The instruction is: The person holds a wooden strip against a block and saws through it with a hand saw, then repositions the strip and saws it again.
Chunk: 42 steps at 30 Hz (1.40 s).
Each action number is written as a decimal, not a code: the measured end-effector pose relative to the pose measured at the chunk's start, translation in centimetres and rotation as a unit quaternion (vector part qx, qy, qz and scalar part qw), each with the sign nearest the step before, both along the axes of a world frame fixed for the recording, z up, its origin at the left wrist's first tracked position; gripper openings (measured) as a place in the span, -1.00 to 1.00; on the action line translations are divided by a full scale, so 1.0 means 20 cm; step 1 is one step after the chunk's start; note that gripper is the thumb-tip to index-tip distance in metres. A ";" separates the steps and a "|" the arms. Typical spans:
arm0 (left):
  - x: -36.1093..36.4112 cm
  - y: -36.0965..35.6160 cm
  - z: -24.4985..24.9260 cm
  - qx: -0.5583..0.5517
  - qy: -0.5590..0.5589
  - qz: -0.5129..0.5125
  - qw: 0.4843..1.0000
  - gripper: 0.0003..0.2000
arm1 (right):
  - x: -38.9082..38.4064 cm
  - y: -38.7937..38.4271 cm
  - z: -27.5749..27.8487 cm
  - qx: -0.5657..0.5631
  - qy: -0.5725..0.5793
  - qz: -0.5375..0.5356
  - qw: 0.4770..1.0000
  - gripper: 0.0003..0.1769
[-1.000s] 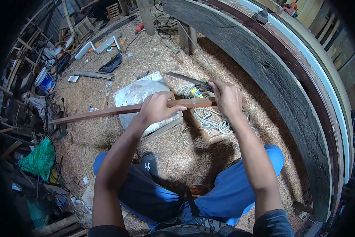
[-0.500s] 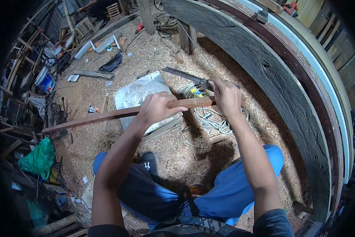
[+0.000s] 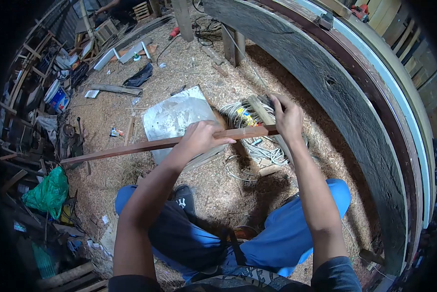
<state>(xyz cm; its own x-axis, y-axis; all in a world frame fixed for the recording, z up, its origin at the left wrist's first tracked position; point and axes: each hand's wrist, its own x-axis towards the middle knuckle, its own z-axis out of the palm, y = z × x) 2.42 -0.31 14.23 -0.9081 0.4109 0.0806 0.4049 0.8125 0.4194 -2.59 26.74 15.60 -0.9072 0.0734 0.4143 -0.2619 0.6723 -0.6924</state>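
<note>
A long reddish-brown wooden strip [image 3: 145, 148] slants across in front of me, its far end low at the left. My left hand [image 3: 199, 140] is closed around it near the middle, thumb along the near side. My right hand [image 3: 287, 118] is curled closed at the strip's right end, which it partly hides. A narrow dark edge shows at its fingertips; the dark blade it holds is mostly out of sight at this angle. Beneath the strip lie a pale length of wood [image 3: 261, 110] and a coil of grey cable [image 3: 272, 155]. A whitish, stained sheet [image 3: 172, 114] lies left of the coil.
Wood shavings cover the ground [image 3: 199, 68]. A wide grey curved plank [image 3: 325, 80] stands along the right, beside a wooden post [image 3: 234, 48]. A green plastic bag [image 3: 48, 193] and scrap lie at the left. Another person sits at the far upper left.
The dark blade, stretched out leftward from my right hand before, has turned mostly out of view. My right hand has shifted slightly right, and the wooden strip has moved a little right.
</note>
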 end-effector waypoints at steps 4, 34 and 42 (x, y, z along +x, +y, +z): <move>0.00 0.00 -0.12 0.010 -0.025 0.008 1.000 -0.50 | 0.02 -0.01 -0.01 -0.029 -0.027 -0.017 0.999 -0.74; -0.08 -0.19 -0.71 -0.141 0.080 0.122 0.979 -0.58 | 0.54 -0.17 -0.53 -0.175 -0.257 0.077 0.947 -0.64; 0.00 -0.16 -0.77 -0.021 0.033 0.193 0.980 -0.64 | 0.69 -0.17 -0.71 -0.112 -0.206 0.117 0.965 -0.50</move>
